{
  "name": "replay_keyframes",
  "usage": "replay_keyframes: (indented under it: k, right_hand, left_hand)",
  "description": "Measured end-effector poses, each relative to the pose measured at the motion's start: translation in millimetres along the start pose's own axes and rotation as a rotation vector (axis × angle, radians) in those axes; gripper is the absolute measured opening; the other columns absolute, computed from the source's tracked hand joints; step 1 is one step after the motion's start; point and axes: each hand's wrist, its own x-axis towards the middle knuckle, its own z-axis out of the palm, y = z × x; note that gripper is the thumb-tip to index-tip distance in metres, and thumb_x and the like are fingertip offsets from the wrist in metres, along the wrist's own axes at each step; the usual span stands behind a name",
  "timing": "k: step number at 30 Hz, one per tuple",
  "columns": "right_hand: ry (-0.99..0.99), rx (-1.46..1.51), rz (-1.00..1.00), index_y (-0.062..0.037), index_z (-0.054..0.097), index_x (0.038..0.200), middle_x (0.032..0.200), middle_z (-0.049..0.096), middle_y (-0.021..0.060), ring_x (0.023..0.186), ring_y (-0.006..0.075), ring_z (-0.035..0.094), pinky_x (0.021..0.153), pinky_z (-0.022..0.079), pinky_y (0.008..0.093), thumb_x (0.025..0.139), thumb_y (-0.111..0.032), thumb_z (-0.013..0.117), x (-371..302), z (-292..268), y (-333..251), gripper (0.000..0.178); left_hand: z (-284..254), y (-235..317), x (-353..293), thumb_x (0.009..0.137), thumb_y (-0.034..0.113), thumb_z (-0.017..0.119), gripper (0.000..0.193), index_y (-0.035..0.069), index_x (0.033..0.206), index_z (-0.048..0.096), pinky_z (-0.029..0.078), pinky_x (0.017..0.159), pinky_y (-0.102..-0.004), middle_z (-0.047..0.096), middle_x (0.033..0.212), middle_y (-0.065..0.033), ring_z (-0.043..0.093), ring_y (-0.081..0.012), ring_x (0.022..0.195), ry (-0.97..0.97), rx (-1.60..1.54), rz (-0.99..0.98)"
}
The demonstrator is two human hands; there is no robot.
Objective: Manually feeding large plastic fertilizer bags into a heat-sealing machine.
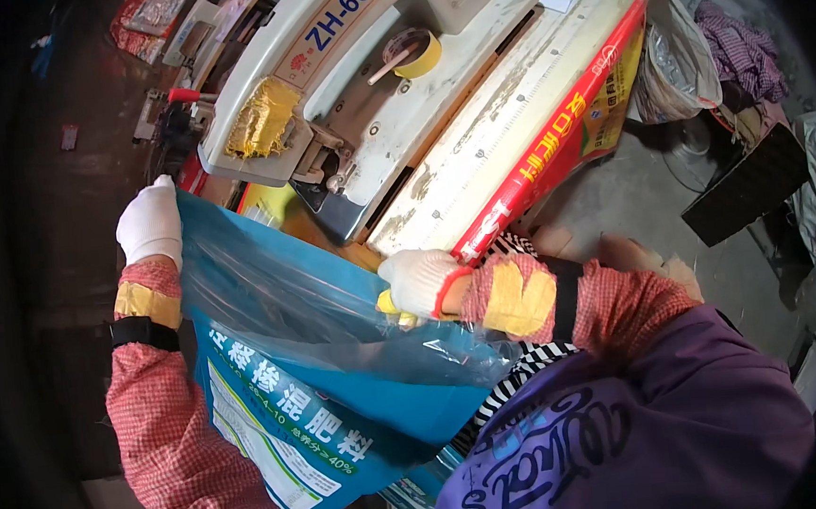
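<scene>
A blue printed sack with a clear plastic liner (292, 357) stretches between my two hands, just below a white industrial sewing machine (358, 78). My left hand (150, 223), in a white glove, grips the sack's top corner at the far left, close to the machine's needle end. My right hand (419, 282), also gloved in white, is closed on the sack's top edge near the machine table's front. Both sleeves are red check with yellow tape at the wrists.
A roll of yellow tape (416, 53) lies on the machine bed. A red and yellow folded sack (561, 140) hangs over the table edge. A clear bag (679, 65) and cloth pile (744, 47) sit at right on the concrete floor.
</scene>
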Motion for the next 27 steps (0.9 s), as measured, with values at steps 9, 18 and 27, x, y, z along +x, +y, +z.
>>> replay_keyframes:
  k: [9, 18, 27]
  right_hand:
    - [0.043, 0.158, -0.335, -0.0053, 0.059, 0.092, 0.084, 0.062, 0.0153, 0.088, 0.0288, 0.060, 0.070, 0.048, 0.0422, 0.079, -0.028, 0.053, 14, 31, -51, 0.027]
    - [-0.064, 0.224, -0.221, -0.0079, 0.055, 0.095, 0.082, 0.062, 0.0148, 0.076, 0.0326, 0.062, 0.063, 0.047, 0.0415, 0.084, -0.026, 0.053, -67, -18, -28, 0.021]
    - [0.134, 0.419, 0.142, -0.0059, 0.059, 0.104, 0.082, 0.063, 0.0085, 0.076, 0.0103, 0.057, 0.068, 0.046, 0.0222, 0.084, -0.010, 0.059, -105, -14, 62, 0.020]
  left_hand:
    - [68, -60, 52, 0.084, 0.014, 0.047, 0.025, 0.003, 0.101, 0.061, 0.045, 0.086, -0.0413, 0.058, 0.109, -0.0203, 0.053, -0.0375, 0.104, -0.280, -0.242, -0.238]
    - [164, 125, 1, 0.085, 0.016, 0.043, 0.015, 0.013, 0.097, 0.051, 0.050, 0.048, -0.0394, 0.059, 0.083, -0.0060, 0.062, -0.0233, 0.058, 0.123, -0.314, 0.070]
    - [196, 160, 0, 0.072, 0.009, 0.056, 0.029, 0.014, 0.100, 0.055, 0.045, 0.050, -0.0382, 0.056, 0.079, -0.0070, 0.057, -0.0265, 0.062, 0.603, -0.743, 0.346]
